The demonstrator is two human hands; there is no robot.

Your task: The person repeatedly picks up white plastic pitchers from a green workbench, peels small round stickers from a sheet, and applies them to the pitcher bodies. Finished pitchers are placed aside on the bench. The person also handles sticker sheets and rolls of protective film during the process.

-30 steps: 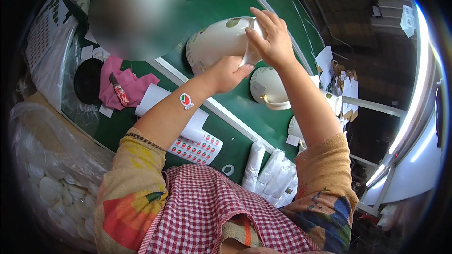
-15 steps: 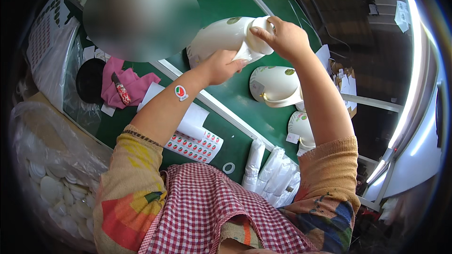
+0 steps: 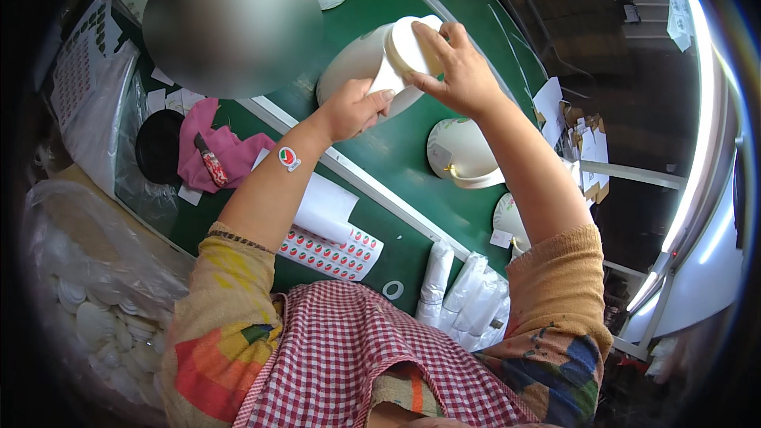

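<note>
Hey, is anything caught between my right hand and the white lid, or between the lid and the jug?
Nothing visible. Your right hand touches the white lid directly, and the lid is at the mouth of the white jug. Your left hand grips beside it.

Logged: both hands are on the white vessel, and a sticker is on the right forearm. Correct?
The side is wrong: the head view shows the sticker on the left forearm. The left hand and right hand are indeed on the white vessel.
</note>
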